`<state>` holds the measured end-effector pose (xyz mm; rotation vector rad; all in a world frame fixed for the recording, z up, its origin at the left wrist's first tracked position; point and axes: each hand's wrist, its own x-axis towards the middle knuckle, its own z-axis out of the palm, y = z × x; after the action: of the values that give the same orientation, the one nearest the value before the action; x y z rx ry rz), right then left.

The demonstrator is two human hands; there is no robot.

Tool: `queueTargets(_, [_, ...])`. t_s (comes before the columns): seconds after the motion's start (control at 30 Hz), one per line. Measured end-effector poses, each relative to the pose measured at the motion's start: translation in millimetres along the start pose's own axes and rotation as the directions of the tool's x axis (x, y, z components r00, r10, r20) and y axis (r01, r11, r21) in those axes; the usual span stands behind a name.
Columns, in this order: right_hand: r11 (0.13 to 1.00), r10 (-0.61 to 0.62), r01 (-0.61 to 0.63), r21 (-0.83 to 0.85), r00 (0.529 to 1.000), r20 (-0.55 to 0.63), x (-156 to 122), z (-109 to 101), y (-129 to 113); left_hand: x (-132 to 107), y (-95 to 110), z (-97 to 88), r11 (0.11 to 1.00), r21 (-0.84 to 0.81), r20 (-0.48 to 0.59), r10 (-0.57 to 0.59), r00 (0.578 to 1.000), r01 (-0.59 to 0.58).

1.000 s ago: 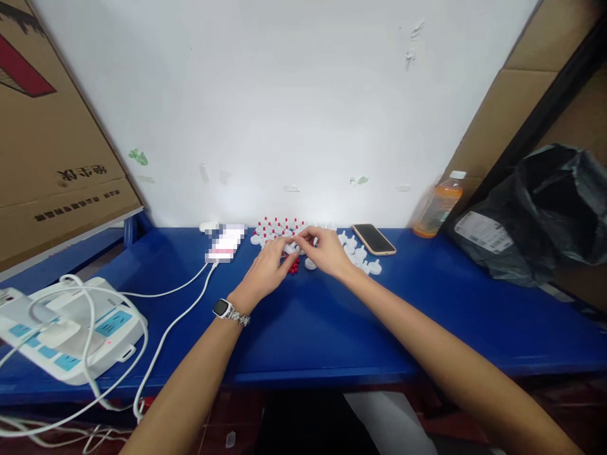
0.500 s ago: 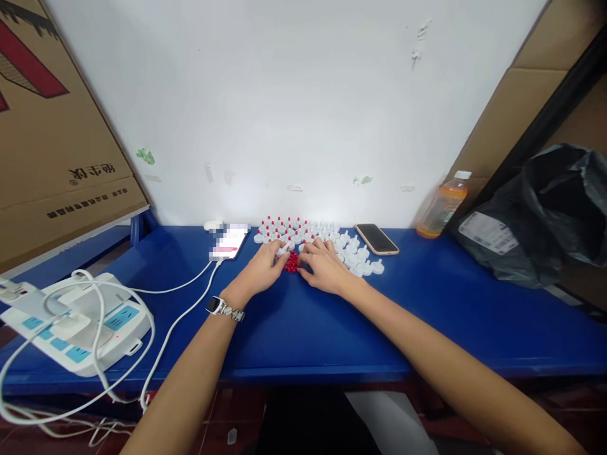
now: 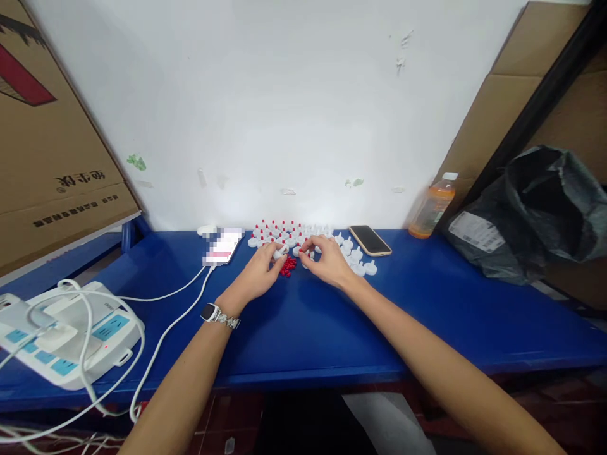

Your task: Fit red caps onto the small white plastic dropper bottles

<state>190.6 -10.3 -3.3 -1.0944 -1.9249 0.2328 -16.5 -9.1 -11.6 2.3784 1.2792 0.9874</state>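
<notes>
My left hand [image 3: 257, 270] is closed around a white nozzle lid [image 3: 280, 253], held tilted between thumb and fingers. My right hand [image 3: 331, 260] makes a pinch with thumb and forefinger on a small red tip cap [image 3: 301, 251]; fingers partly hide it. Between both hands lies a small pile of loose red tip caps [image 3: 287, 266] on the blue table [image 3: 303, 328]. Behind them stand several white lids with red tips [image 3: 268, 234]. White lids with bare nozzles [image 3: 353, 254] are grouped behind and right of my right hand.
A phone with a charging cable [image 3: 226, 246] lies at left, a dark-screened phone [image 3: 370, 240] at right. A power strip [image 3: 71, 341] with looped cables occupies the left end. An orange drink bottle [image 3: 432, 207] and black plastic bag [image 3: 512, 221] stand at right, below the wall.
My right hand has drawn back slightly from the red pile and now pinches a red cap. The left hand still holds the white lid. The camera view has shifted a little.
</notes>
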Motion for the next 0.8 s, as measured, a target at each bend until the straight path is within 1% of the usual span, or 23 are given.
queueTargets(0.07, [0.994,0.064,-0.06,0.092,0.997,-0.038,0,3,-1,0,1,2.9,1.0,0.0,0.004,0.006,1.0,-0.006])
queueTargets(0.13, [0.977,0.115,-0.101,0.186,0.991,-0.063,0,7,-3,-1,3,6.7,1.0,-0.005,0.036,0.024,0.999,-0.024])
queueTargets(0.2, [0.956,0.154,-0.126,0.264,0.984,-0.087,0,10,-5,-1,6,10.3,0.999,-0.015,0.072,0.05,0.996,-0.049])
queueTargets(0.27, [0.939,0.174,-0.137,0.316,0.98,-0.093,0,12,-7,-2,9,13.1,0.997,-0.021,0.085,0.074,0.994,-0.073])
queueTargets(0.37, [0.925,0.173,-0.139,0.355,0.983,-0.067,-1,14,-10,-4,14,14.9,0.994,-0.029,0.083,0.112,0.99,-0.11])
queueTargets(0.47, [0.924,0.161,-0.132,0.36,0.985,-0.054,0,14,-11,-5,19,14.9,0.99,-0.028,0.078,0.14,0.987,-0.138])
queueTargets(0.6, [0.887,0.218,-0.155,0.435,0.971,-0.1,1,13,-8,-5,22,13.7,0.991,-0.004,0.046,0.134,0.99,-0.134])
queueTargets(0.7, [0.875,0.213,-0.159,0.458,0.975,-0.068,-1,16,-6,-6,22,13.1,0.992,0.013,0.053,0.128,0.99,-0.128])
queueTargets(0.8, [0.887,0.193,-0.156,0.434,0.98,-0.044,-4,21,-10,-7,22,14.1,0.991,0.041,0.044,0.123,0.991,-0.125])
